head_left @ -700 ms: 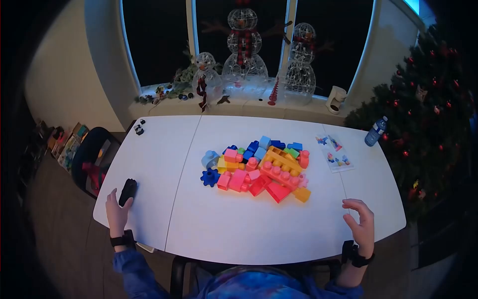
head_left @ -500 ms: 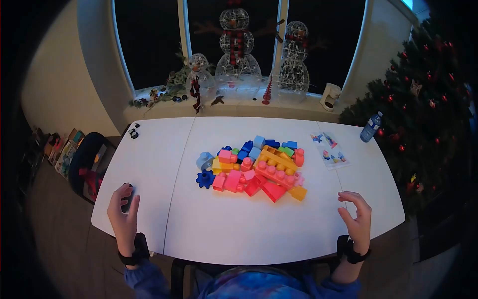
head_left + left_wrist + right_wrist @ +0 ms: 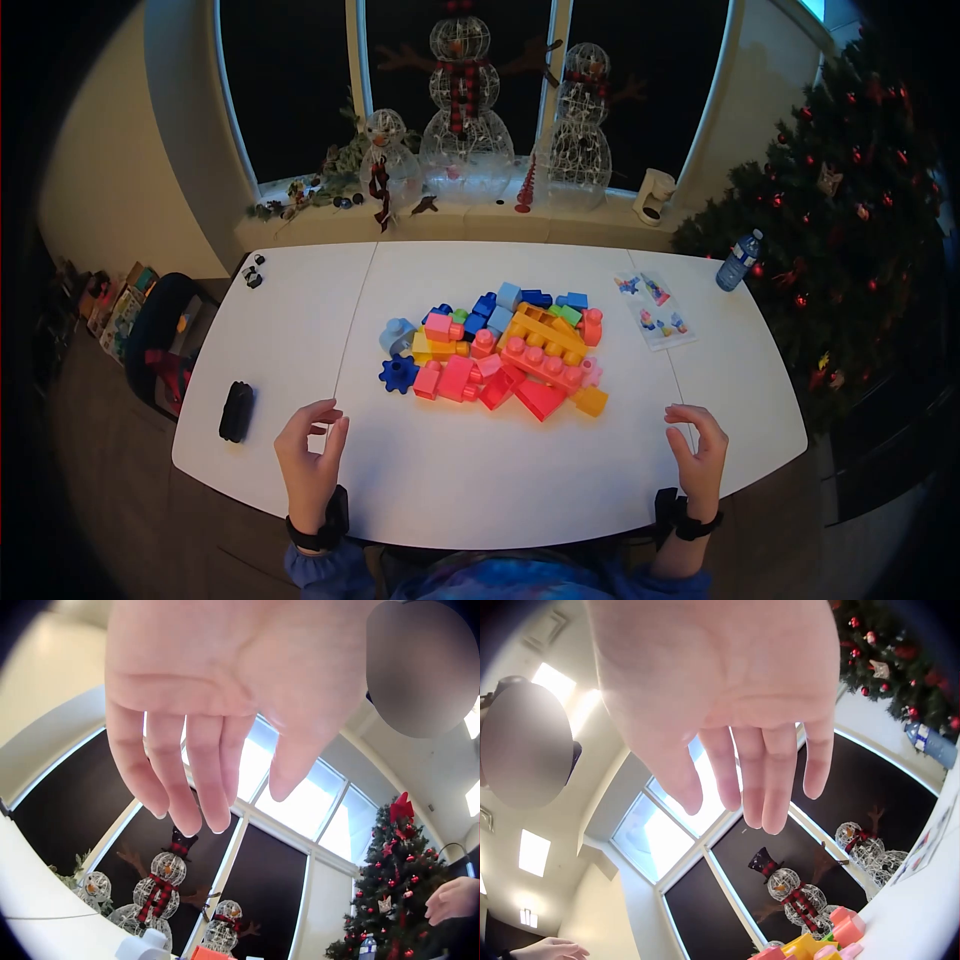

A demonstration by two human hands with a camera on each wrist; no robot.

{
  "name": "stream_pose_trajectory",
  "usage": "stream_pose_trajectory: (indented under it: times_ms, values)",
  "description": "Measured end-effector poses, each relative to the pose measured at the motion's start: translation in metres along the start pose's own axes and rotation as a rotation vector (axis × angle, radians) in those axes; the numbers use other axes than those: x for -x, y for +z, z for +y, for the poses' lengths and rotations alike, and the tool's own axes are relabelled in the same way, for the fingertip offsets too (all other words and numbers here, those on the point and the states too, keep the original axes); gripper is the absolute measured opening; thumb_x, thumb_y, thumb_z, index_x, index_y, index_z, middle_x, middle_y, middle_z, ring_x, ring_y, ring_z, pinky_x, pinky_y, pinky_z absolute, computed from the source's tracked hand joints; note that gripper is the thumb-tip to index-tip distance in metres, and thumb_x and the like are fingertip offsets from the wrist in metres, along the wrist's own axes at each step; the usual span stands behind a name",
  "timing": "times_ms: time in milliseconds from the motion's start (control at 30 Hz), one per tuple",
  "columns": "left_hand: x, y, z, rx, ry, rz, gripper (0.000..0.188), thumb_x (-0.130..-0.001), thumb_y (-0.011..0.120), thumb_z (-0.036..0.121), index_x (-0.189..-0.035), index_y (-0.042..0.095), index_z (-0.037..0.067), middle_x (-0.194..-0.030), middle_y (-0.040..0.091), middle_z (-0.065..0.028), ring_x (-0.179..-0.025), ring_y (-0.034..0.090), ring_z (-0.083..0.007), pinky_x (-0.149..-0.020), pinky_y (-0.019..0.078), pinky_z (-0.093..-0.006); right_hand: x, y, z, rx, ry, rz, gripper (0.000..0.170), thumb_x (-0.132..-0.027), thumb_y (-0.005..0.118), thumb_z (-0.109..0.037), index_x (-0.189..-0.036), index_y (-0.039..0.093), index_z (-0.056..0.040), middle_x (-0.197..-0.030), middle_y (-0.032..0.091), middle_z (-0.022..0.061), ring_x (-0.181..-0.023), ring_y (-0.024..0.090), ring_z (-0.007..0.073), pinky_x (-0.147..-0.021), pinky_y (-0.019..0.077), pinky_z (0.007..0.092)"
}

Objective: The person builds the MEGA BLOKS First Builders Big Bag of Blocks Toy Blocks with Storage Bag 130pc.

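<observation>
In the head view my left hand (image 3: pixel 312 455) hovers over the table's near left part, fingers loosely bent and holding nothing. My right hand (image 3: pixel 700 450) is held likewise at the near right, thumb apart from the fingers. Between and beyond them lies a heap of toy building blocks (image 3: pixel 545 365) in pink, red, yellow, green and blue. A dark blue gear-shaped piece (image 3: pixel 399 374) sits at the heap's left edge, beside a light blue piece (image 3: pixel 397 336). Both wrist views show bare palms with nothing in them; the left palm (image 3: pixel 240 667) and right palm (image 3: pixel 727 667) fill the top.
A black case (image 3: pixel 236 411) lies left of my left hand on the white table (image 3: pixel 480 490). A picture sheet (image 3: pixel 655 310) and a water bottle (image 3: pixel 739 261) are at the right. Small black-and-white items (image 3: pixel 253 271) sit at the far left corner. A decorated tree (image 3: pixel 830 220) stands beyond.
My left hand has come away from the black case, moving right toward the table's middle. The right hand stays nearly where it was. The blocks lie as before while the head view shifts slightly.
</observation>
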State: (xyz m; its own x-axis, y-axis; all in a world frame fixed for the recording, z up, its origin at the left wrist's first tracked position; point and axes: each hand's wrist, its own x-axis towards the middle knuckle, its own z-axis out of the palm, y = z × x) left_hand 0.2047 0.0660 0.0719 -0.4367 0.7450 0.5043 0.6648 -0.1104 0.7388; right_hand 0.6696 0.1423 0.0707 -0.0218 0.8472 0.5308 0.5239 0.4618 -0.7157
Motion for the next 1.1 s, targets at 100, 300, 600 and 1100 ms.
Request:
stream_pose_trajectory:
  times_ms: [100, 300, 600, 1100]
  values:
    - [-0.002, 0.000, -0.002, -0.014, -0.015, 0.007, 0.020, -0.090, 0.076, 0.009, -0.108, 0.073, 0.001, -0.091, 0.076, -0.0102, -0.085, 0.073, -0.0198, -0.073, 0.0532, -0.0314, 0.000, 0.006, 0.002, -0.008, 0.013, -0.013, 0.028, -0.083, 0.075, 0.003, -0.111, 0.072, 0.0008, -0.104, 0.075, 0.0138, -0.095, 0.072, 0.0244, -0.089, 0.0553, 0.0346]
    - [-0.003, 0.000, -0.005, -0.019, -0.021, -0.039, 0.020, -0.094, 0.073, 0.008, -0.111, 0.072, -0.002, -0.095, 0.075, -0.0107, -0.088, 0.072, -0.0180, -0.073, 0.0536, -0.0289, 0.000, 0.012, -0.005, -0.006, 0.049, -0.090, 0.026, -0.087, 0.071, 0.002, -0.113, 0.070, 0.0029, -0.106, 0.073, 0.0136, -0.099, 0.070, 0.0228, -0.093, 0.0534, 0.0342]
    - [-0.032, 0.016, 0.016, 0.014, 0.097, -0.139, 0.021, -0.090, 0.076, 0.009, -0.109, 0.073, 0.000, -0.096, 0.076, -0.0124, -0.089, 0.073, -0.0249, -0.076, 0.0551, -0.0347, -0.008, 0.015, -0.009, 0.017, 0.002, -0.086, 0.028, -0.083, 0.074, 0.003, -0.111, 0.072, 0.0007, -0.103, 0.074, 0.0139, -0.096, 0.072, 0.0252, -0.089, 0.0553, 0.0348]
    - [-0.132, 0.161, -0.020, -0.553, 0.623, -0.630, 0.034, -0.084, 0.072, 0.008, -0.118, 0.068, 0.009, -0.111, 0.068, -0.0086, -0.109, 0.062, -0.0302, -0.089, 0.0531, -0.0441, -0.011, 0.030, -0.041, 0.021, -0.078, -0.248, 0.027, -0.080, 0.077, 0.003, -0.107, 0.074, -0.0009, -0.102, 0.075, 0.0137, -0.096, 0.073, 0.0278, -0.087, 0.0569, 0.0350]
